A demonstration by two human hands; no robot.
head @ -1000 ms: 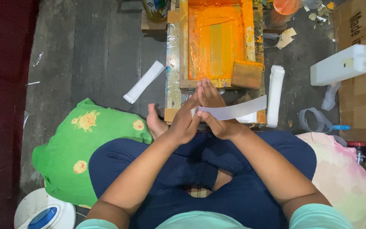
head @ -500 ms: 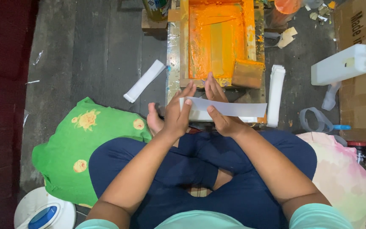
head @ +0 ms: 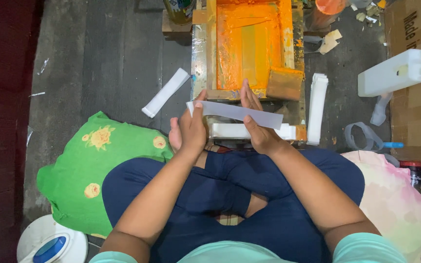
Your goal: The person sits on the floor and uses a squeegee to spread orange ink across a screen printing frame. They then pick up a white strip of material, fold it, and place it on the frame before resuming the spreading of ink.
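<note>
Your left hand (head: 192,127) pinches the white strip (head: 235,113) at its left end; your right hand (head: 259,127) grips its middle. Strip's long axis runs left to right, right end tilted slightly down, above the orange-inked screen frame's (head: 212,48) near edge.

**Surroundings: items noted**

Orange-inked printing frame (head: 249,46) at top centre, wooden block (head: 284,84) on its lower right corner. White jerrycan (head: 395,72) upper right, beside cardboard box (head: 415,122). Green flowered cushion (head: 98,170) lower left. White strip bundle (head: 165,92) left of frame.
</note>
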